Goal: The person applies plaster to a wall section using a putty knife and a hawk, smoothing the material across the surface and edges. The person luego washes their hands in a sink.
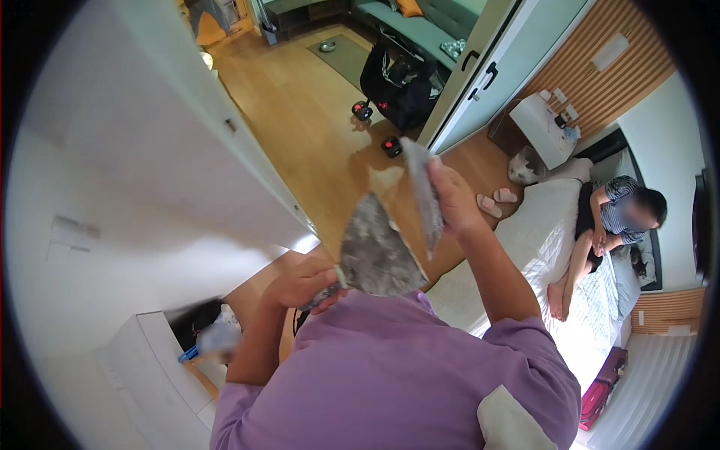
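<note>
My left hand [311,283] is closed at the lower left corner of a roughly fan-shaped, flat grey piece [381,251]. Its surface is mottled, as if coated with dust or fluff. Below those fingers a bit more grey material shows, and what it belongs to I cannot make out. Higher and further right, my right hand [453,199] grips a thin grey sheet [424,191], seen almost edge-on and upright. Whether the two grey pieces join is unclear. Both are held in the air in front of my purple shirt [420,375].
A person [626,217] sits on the white bed [559,225] at the right. Slippers [496,201] lie beside it. Ahead, a black bag [405,90] and dumbbells [391,146] are on the wooden floor. A white door [172,127] stands at left, a glass door [517,60] at upper right.
</note>
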`<state>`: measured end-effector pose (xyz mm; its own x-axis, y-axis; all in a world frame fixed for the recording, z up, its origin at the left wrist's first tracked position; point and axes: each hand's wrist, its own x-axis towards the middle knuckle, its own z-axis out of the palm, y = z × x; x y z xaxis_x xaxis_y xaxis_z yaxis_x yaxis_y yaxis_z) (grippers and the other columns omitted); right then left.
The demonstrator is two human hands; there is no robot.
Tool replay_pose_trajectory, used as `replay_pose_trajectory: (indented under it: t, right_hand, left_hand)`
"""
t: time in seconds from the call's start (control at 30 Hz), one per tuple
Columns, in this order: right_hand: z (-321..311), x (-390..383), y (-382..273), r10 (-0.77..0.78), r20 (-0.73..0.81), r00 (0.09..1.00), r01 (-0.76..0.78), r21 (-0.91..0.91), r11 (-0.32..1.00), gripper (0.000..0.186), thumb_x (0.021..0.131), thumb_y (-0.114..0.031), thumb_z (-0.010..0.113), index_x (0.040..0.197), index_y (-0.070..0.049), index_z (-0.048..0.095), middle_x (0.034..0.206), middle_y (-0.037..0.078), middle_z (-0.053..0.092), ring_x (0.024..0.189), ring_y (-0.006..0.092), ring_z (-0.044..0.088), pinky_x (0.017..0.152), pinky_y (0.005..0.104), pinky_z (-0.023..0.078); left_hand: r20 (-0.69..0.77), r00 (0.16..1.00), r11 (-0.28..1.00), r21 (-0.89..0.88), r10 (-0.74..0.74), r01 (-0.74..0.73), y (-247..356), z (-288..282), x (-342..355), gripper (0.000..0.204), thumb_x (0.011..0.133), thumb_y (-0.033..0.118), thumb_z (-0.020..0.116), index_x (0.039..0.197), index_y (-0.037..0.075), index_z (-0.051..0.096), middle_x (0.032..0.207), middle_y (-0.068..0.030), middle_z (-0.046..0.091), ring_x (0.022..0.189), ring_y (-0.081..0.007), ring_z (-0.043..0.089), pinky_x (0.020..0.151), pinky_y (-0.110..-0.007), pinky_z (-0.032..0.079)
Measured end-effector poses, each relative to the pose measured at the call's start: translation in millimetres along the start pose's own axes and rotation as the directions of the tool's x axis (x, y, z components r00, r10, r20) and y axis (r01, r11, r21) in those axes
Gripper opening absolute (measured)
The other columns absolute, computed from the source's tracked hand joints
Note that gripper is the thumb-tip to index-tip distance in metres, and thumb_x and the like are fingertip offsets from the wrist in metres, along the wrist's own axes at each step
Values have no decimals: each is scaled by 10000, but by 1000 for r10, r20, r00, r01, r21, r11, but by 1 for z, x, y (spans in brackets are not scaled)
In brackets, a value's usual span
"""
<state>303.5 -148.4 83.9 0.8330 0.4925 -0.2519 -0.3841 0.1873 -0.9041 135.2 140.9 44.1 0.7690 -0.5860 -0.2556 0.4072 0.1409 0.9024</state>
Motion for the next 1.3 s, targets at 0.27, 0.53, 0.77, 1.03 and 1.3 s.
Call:
replay_pose_trajectory:
  t: [0.27,0.53,0.77,1.03,1.3]
  right_hand:
    - [-139,88,46,279,137,951,-195,-438,878,424,1028,-446,600,1022,-47,744,834,-6,700,677,61,609,585,264,492]
    - [-203,245,70,129,-263,956,-144,-40,989,348,1044,-384,582,1113,-61,694,846,-5,681,675,73,611,564,278,489]
    - [-160,421,4,104,-261,960,-71,132,989,316,1067,-331,535,1209,-55,590,947,60,697,687,133,658,542,300,519]
    - [-61,667,-130,-299,-210,931,308,12,951,378,1104,-396,420,1144,-48,562,868,64,669,639,133,630,533,284,526]
    - [40,920,-165,-630,-3,777,582,-378,720,318,1085,-297,518,1058,-8,648,779,61,650,659,91,566,574,280,484]
  left_hand:
    - [-353,920,979,-43,172,-200,53,-39,152,534,1044,515,508,897,20,643,536,-70,549,383,-136,491,364,-273,370]
    - [-646,760,851,-355,75,-386,68,-141,221,521,1067,554,390,967,69,553,540,-24,442,342,-154,426,320,-274,348]
    - [-671,736,843,-341,92,-416,98,-303,305,517,1044,572,457,1004,76,601,605,-22,523,399,-141,479,378,-274,393]
    - [-614,778,912,-228,137,-341,229,-480,394,484,1053,534,467,988,73,599,621,-27,537,418,-133,501,389,-258,418]
    - [-693,713,926,-189,109,-325,352,-629,444,467,1060,511,468,968,67,579,628,-29,542,430,-130,516,400,-259,433]
